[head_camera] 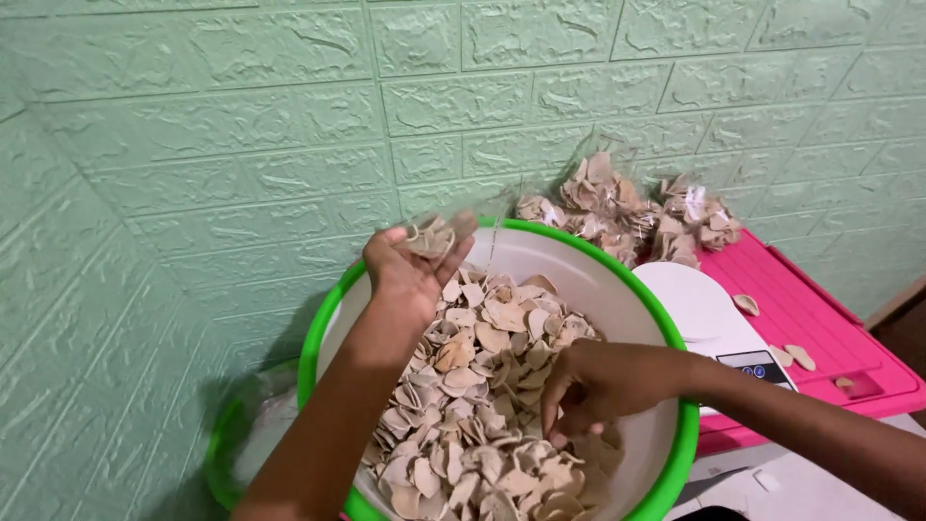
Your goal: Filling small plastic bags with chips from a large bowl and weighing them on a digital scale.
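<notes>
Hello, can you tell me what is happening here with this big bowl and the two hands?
A person works over a green-rimmed bowl heaped with pale, flat chips. The left hand is raised, holding a small bunch of chips in its fingers. The right hand reaches down into the heap. Beside the bowl are a white scale, a pink lid and filled clear bags by the green wall.
</notes>
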